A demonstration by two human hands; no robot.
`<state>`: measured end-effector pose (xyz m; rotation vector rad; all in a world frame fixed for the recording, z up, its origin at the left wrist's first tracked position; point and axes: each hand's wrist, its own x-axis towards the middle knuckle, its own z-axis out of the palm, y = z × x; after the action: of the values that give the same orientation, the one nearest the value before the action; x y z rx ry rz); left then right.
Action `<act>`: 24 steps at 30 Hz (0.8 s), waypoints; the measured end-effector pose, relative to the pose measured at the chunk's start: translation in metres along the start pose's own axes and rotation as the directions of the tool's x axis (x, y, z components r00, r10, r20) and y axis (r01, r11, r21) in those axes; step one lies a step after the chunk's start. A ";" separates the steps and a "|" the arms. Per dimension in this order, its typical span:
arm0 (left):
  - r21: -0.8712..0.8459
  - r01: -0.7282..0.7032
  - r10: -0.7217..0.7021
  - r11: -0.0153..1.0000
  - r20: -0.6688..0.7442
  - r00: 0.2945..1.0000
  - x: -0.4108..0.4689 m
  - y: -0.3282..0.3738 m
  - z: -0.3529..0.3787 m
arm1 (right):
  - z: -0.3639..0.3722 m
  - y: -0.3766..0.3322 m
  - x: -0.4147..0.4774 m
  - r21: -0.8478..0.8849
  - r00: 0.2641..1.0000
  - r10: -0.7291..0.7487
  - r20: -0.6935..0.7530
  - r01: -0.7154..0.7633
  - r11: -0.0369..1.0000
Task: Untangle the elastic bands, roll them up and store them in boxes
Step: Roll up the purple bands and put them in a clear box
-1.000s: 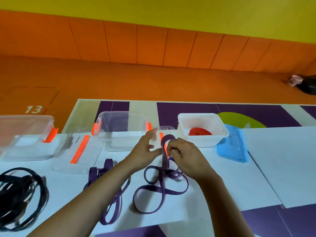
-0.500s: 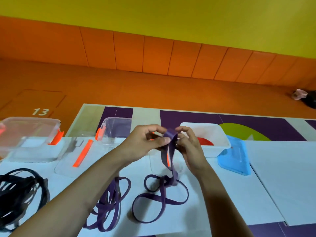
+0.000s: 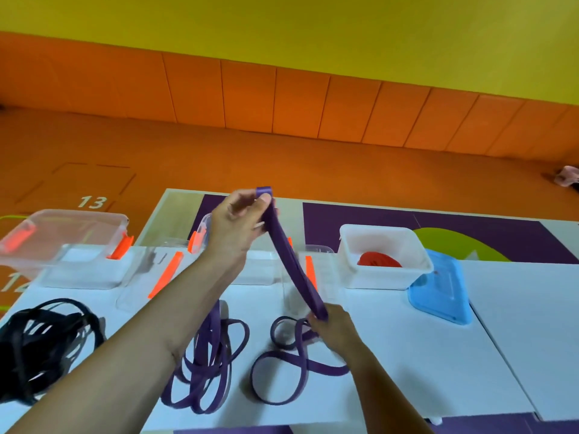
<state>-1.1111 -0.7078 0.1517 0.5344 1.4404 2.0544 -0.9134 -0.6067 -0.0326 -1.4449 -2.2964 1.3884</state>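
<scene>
We see a white board [image 3: 407, 355] as the near work surface, and a second white board [image 3: 532, 324] lies just beside it on the right, a thin seam between them. Beyond both we see a purple mat [image 3: 360, 217] with a lime-green curved shape [image 3: 451, 242] towards the right and a pale beige panel [image 3: 175, 214] at its left end. Farther off is an orange floor [image 3: 282, 158], where we read a white "13" [image 3: 91, 202] at the left and part of a "12" [image 3: 14, 281] nearer us. An orange panelled wall [image 3: 244, 95] rises behind, yellow wall [image 3: 313, 32] above it. At the far right edge we see a small pink object [image 3: 567, 175], too blurred to identify.
</scene>
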 end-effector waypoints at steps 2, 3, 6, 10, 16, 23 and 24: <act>0.012 0.018 -0.017 1.000 -0.097 0.995 0.002 -0.005 -0.017 | 0.010 0.044 0.007 -0.250 0.996 0.024 -0.089 -0.045 0.967; 0.007 0.024 -0.023 1.000 -0.140 0.990 0.002 -0.007 -0.024 | 0.012 0.061 0.011 -0.374 0.988 0.007 -0.154 -0.065 0.925; -0.066 0.024 -0.039 0.998 -0.233 0.972 0.007 -0.004 -0.041 | 0.007 0.067 0.005 -0.497 0.955 0.013 -0.298 -0.167 0.851; -0.050 0.036 -0.050 0.998 -0.318 0.947 0.015 -0.003 -0.056 | -0.013 0.063 -0.004 -0.380 0.878 0.106 -0.467 -0.308 0.872; 0.055 0.082 -0.068 0.995 -0.217 0.974 0.004 -0.024 -0.071 | -0.087 0.021 -0.024 0.203 0.965 0.228 -0.126 -0.200 0.959; 0.103 0.164 -0.146 0.981 -0.162 0.976 -0.019 -0.040 -0.064 | -0.137 -0.039 -0.047 -0.019 0.941 -0.173 -0.291 0.176 0.984; 0.101 0.167 -0.150 0.981 -0.156 0.976 -0.019 -0.040 -0.063 | -0.140 -0.042 -0.046 0.025 0.923 -0.187 -0.335 0.207 0.978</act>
<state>-1.1266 -0.7551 0.0930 0.3049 1.6383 1.9282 -0.8463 -0.5573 0.0963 -1.2740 -2.0986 1.0560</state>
